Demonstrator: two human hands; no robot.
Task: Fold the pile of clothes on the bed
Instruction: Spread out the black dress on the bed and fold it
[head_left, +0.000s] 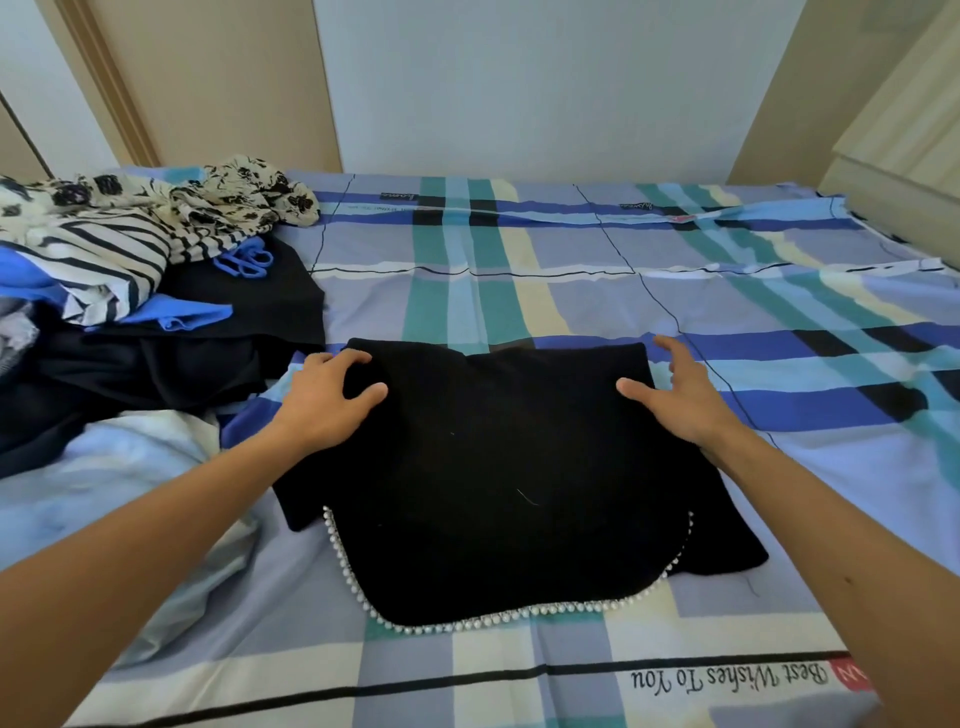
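Observation:
A black knit garment (493, 467) with a white pearl trim along its near curved hem lies spread on the bed, its sleeves tucked under. My left hand (324, 397) rests on its far left corner with the fingers bent over the cloth. My right hand (675, 395) hovers at the far right corner, fingers spread and relaxed, the thumb touching the black cloth. An unfolded pile of clothes (130, 270) lies at the far left: a floral cream piece, a striped one, a blue one and dark ones.
The bed carries a plaid sheet (571, 291) in blue, teal and cream. A crumpled pale blanket (130, 467) bulges at the near left. Walls and a door frame stand behind the bed. A cream cabinet (904, 156) stands at the far right.

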